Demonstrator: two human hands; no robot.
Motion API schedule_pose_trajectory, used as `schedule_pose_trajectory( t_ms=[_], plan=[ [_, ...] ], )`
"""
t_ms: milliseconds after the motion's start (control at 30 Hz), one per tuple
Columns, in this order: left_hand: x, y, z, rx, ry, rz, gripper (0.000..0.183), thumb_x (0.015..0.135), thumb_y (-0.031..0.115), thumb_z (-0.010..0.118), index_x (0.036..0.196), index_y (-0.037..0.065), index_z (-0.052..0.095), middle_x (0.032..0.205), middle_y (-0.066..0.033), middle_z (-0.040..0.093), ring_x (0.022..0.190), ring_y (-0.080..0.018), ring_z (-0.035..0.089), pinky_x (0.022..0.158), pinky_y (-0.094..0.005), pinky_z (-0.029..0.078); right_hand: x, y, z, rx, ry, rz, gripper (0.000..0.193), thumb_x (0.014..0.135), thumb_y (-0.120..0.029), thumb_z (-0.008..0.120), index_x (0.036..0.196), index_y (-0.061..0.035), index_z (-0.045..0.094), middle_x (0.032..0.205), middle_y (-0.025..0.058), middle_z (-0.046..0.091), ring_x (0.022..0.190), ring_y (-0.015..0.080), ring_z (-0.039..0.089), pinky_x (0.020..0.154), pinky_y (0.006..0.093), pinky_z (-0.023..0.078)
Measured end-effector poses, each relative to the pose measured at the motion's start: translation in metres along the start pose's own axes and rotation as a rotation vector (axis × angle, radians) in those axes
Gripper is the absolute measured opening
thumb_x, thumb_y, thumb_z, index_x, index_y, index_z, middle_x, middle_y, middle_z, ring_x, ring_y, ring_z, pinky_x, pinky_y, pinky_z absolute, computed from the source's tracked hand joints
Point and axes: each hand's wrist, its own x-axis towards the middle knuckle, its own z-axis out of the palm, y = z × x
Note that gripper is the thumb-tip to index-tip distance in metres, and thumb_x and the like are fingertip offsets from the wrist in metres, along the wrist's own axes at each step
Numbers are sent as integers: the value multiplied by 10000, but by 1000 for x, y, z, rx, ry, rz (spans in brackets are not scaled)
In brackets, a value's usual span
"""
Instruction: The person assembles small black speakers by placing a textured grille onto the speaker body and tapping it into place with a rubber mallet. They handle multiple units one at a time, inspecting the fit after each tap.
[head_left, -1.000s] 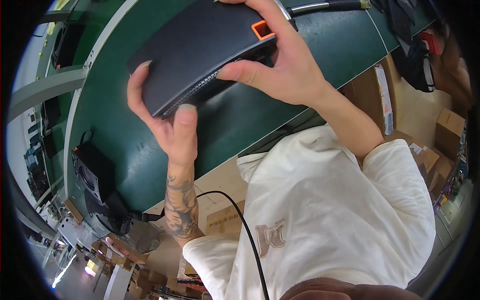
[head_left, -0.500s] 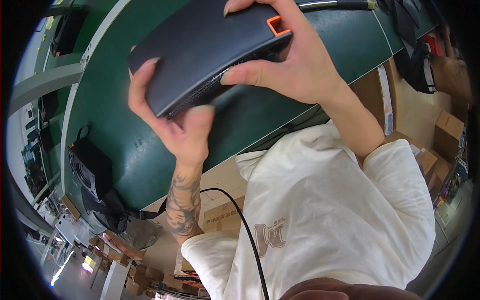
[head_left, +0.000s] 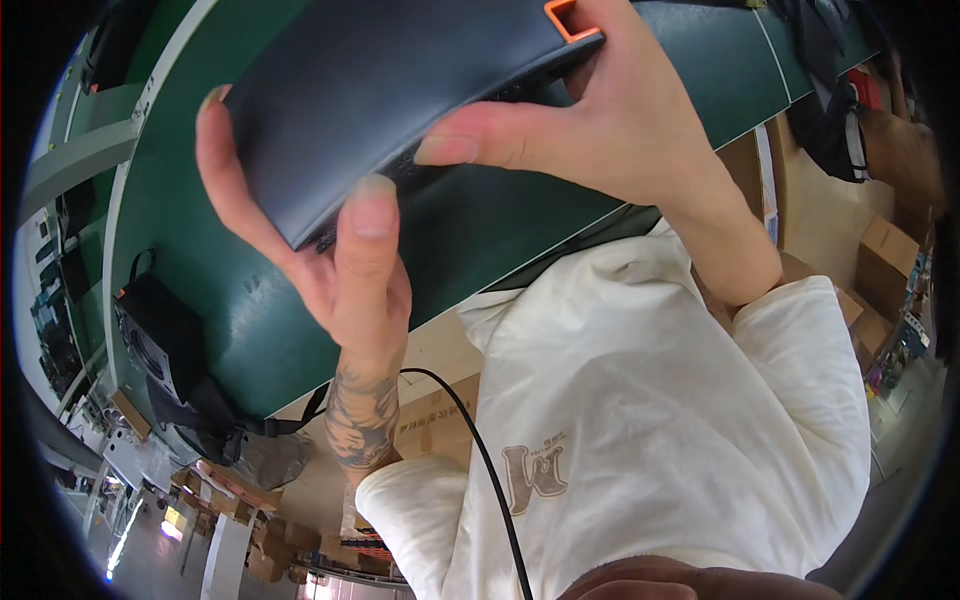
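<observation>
Above the green bench I hold a black box-shaped device (head_left: 370,90) tilted in both hands; it looks like a speaker. It has a smooth, slightly curved upper face, a dark perforated strip along its near edge and an orange U-shaped piece (head_left: 576,37) at its right corner. My left hand (head_left: 355,285) grips the left end, index finger along the side and thumb up at the near edge. My right hand (head_left: 610,130) is round the right end, thumb pressed along the near edge. Its other fingers are mostly hidden, and the far part of the device lies outside the view.
The green bench top (head_left: 270,340) lies under the device. At its left end stands a black speaker (head_left: 165,335) with a strap. A black cable (head_left: 487,450) hangs over my shirt. Cardboard boxes (head_left: 885,260) stand at the right, near another person's arm (head_left: 900,155).
The device has moved up and left in the view and looks larger. My left thumb has come up against its near edge. My right thumb has slid slightly left.
</observation>
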Motion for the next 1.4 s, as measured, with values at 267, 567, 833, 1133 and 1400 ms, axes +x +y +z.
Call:
schedule_pose_trajectory(
  t_ms=[267, 567, 833, 1133, 1400],
  plan=[
    [-5, 3, 6, 20, 55, 14, 868, 944, 167, 645, 1644, 69, 140, 1591, -213, 340, 1411, -353, 427, 1212, -487, 277, 6, 12, 3, -78, 38, -63, 1011, 726, -289, 957, 1531, -52, 392, 1418, 135, 484, 1341, 231, 475, 1112, 352, 387],
    [-14, -14, 23, -17, 225, 145, 708, 1097, 396, 388, 1635, -3, 156, 1602, -219, 330, 1441, -343, 384, 1213, -467, 266, -21, 2, 40, 194, 249, 80, 1045, 745, -256, 939, 1560, 0, 338, 1462, 152, 456, 1365, 246, 469, 1138, 369, 371],
    [-23, -21, 22, -14, 232, 197, 688, 1099, 326, 390, 1635, -17, 127, 1605, -246, 312, 1442, -351, 384, 1213, -466, 265, -27, 8, 38, 235, 201, 71, 921, 804, -226, 883, 1534, 17, 378, 1460, 162, 477, 1357, 254, 483, 1134, 375, 377],
    [-22, -13, 16, 41, 152, 133, 811, 1020, 196, 579, 1652, 41, 96, 1605, -204, 304, 1418, -317, 408, 1193, -452, 319, -24, 4, 17, 241, 148, 47, 783, 870, -193, 820, 1505, 36, 423, 1458, 174, 500, 1348, 264, 498, 1130, 381, 383],
    [-4, -8, -29, 272, -134, 66, 1197, 776, -37, 847, 1662, 111, 56, 1658, -172, 220, 1422, -263, 417, 1129, -387, 444, -18, 16, -114, -941, -209, -134, 611, 910, -149, 764, 1457, -42, 513, 1364, 138, 568, 1261, 306, 552, 1070, 397, 433]
  ],
)
